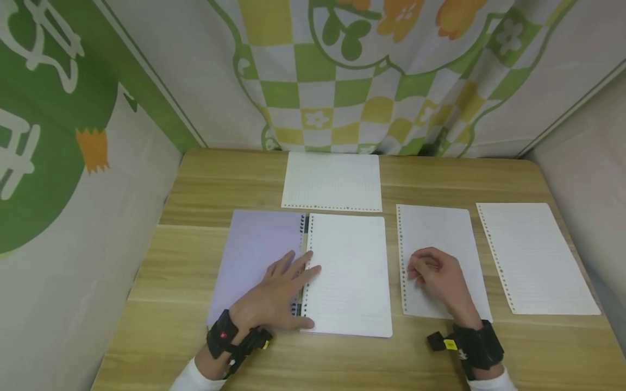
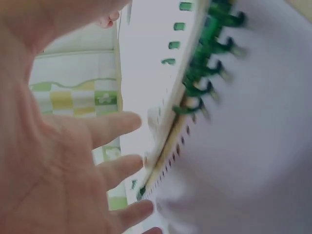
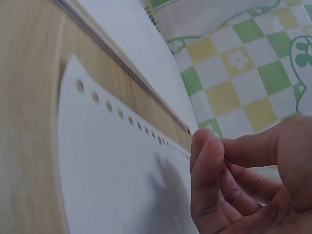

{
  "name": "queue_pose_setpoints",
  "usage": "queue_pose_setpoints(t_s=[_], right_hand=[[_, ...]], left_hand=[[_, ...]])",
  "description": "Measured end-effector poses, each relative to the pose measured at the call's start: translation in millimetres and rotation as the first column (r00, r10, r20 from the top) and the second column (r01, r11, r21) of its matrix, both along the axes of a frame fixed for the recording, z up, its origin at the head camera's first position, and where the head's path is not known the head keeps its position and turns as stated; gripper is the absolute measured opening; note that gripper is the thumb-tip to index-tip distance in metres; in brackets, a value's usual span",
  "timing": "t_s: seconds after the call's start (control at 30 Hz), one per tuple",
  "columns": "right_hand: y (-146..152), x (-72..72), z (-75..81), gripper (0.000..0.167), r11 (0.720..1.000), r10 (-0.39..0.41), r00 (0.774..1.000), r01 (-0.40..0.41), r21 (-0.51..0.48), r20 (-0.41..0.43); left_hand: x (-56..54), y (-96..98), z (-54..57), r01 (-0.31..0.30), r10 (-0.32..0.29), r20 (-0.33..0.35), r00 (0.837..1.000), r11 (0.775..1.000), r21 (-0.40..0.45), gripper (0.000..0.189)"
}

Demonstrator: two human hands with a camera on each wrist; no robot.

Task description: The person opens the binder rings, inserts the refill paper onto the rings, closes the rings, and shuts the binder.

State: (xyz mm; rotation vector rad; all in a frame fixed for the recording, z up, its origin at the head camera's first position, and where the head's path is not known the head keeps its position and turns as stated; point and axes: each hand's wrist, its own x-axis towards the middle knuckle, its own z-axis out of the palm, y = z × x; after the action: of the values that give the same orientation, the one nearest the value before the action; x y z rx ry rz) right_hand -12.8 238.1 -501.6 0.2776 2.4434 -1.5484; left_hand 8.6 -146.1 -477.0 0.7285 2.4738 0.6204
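Observation:
An open binder notebook lies on the table, with a lilac cover (image 1: 254, 244) at left and a stack of lined punched pages (image 1: 349, 271) at right. Dark green rings (image 2: 197, 73) run along its spine. My left hand (image 1: 271, 296) is spread over the spine, fingers straight, fingertips at the holed margin of the pages. Over a loose lined sheet (image 1: 440, 228) to the right of the notebook hovers my right hand (image 1: 437, 274). Its thumb meets the bent index finger, and nothing shows between them; in the right wrist view its shadow falls on that sheet (image 3: 112, 170).
Another loose punched sheet (image 1: 540, 260) lies at the table's right side. One more sheet (image 1: 332, 182) lies crosswise behind the notebook, near a checked curtain (image 1: 332, 92). The wooden table (image 1: 166, 271) has fabric walls at left, right and back.

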Motion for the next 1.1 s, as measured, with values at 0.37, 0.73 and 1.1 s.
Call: queue_pose_setpoints(t_s=[0.37, 0.73, 1.1], right_hand=[[44, 7.6, 1.8, 0.026, 0.964, -0.006, 0.975, 0.065, 0.257, -0.223], [69, 19.1, 7.7, 0.038, 0.931, -0.125, 0.972, 0.183, 0.315, -0.197], [76, 19.5, 12.4, 0.044, 0.919, -0.233, 0.963, 0.263, 0.292, -0.134]], left_hand=[[-13.4, 65.4, -6.1, 0.049, -0.049, -0.129, 0.990, 0.999, -0.002, 0.070], [-2.9, 134.1, -8.3, 0.263, -0.297, -0.292, 0.909, 0.953, -0.151, 0.060], [5.9, 154.7, -16.7, 0.345, -0.416, -0.327, 0.848, 0.904, -0.254, 0.053]])
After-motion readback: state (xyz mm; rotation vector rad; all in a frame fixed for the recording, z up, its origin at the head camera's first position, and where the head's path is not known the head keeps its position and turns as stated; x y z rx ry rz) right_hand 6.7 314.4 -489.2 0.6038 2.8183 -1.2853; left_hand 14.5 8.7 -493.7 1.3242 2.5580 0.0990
